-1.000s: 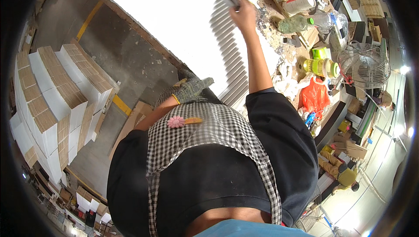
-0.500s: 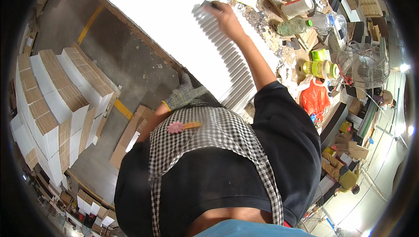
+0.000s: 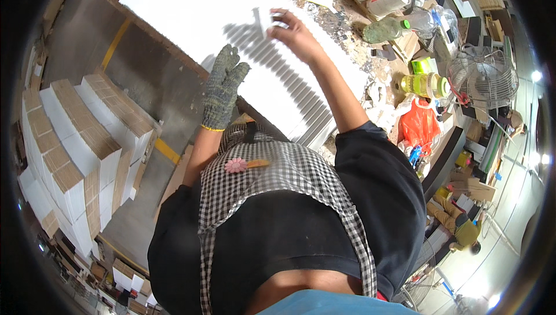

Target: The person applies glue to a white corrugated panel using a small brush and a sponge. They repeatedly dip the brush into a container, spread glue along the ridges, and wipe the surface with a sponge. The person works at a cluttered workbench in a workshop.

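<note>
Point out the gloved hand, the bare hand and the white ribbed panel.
left hand [image 3: 223, 86], head view, on the back of the knit glove.
right hand [image 3: 295, 34], head view, on the knuckles.
white ribbed panel [image 3: 191, 8], head view, on its bare flat top.

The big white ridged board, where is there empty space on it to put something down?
The white ridged board is bare on its far left part, beyond the gloved left hand and left of the right hand, which holds a small pale block. The workbench along the board's right edge is crowded: a green bottle, a tape roll and an orange bag.
</note>
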Demonstrator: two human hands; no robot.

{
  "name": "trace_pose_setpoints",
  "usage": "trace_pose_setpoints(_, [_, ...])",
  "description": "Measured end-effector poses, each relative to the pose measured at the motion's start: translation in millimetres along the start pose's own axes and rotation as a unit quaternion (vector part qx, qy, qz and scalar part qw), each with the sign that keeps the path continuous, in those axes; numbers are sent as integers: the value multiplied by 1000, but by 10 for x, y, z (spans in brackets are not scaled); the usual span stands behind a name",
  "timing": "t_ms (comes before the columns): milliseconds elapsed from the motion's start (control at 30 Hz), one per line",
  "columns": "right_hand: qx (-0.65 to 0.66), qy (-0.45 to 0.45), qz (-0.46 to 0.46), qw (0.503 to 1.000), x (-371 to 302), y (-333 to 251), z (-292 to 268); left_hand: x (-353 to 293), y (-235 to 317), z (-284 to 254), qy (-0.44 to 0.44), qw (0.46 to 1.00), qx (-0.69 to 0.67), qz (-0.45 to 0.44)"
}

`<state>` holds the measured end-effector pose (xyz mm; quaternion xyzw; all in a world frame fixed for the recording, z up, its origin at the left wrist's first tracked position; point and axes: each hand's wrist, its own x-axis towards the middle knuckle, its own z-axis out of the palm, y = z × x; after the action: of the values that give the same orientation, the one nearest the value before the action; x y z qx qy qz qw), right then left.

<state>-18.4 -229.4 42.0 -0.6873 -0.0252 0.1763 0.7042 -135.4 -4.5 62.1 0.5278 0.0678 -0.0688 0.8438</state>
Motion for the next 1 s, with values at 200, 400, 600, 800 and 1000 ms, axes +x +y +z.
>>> trace_pose_setpoints(200, [-98, -145, -40, 984, -218, -220, -167, 320, -27, 328, -8, 988, 152, -30])
trace_pose_setpoints(400, [-536, 289, 25, 793, 743, 606, -2011, 333, -233, 217, -25, 954, -256, -156])
trace_pose_setpoints(600, [-606, 227, 80, 758, 1099, 1486, -2821, 431, -282, 36, -30, 878, -427, -216])
trace_pose_setpoints(800, [-572, 219, 122, 781, 1164, 1352, -2729, 350, -232, -89, -42, 874, -447, -185])
trace_pose_setpoints(1000, [-581, 209, 157, 771, 1207, 1275, -2733, 446, -242, -148, -61, 878, -447, -158])
